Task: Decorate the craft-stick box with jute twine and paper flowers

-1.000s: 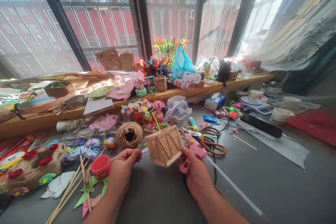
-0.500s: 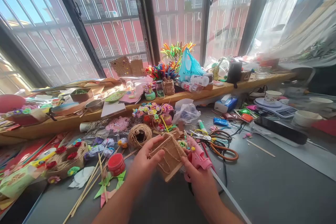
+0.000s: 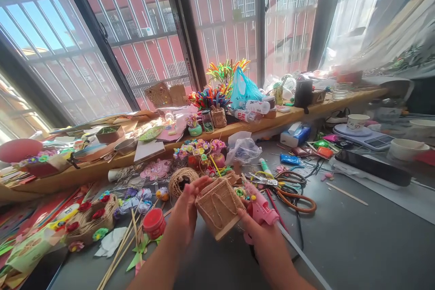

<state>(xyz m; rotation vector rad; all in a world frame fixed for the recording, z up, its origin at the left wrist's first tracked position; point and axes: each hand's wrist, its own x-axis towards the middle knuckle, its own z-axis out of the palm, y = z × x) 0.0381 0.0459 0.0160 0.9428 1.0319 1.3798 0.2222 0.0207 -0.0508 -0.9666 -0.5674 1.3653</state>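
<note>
A small twine-covered cardboard box is held tilted above the grey table, a zigzag of cord on its front face. My right hand grips its lower right edge with the thumb and also holds a pink glue gun, a long white glue stick sticking out of its rear. My left hand is at the box's left side, fingers stretched out along its upper left edge; whether they press on it I cannot tell. Behind them sits a ball of twine.
Orange-handled scissors lie right of the glue gun. To the left are wooden sticks, a red tub and a flower-trimmed twine basket. A phone lies at right. A crowded wooden ledge runs below the window.
My left hand has moved from beside the box, where its fingertips were pinched, to the box's left side, and its fingers have spread. The box has tipped and turned. The camera view has shifted.
</note>
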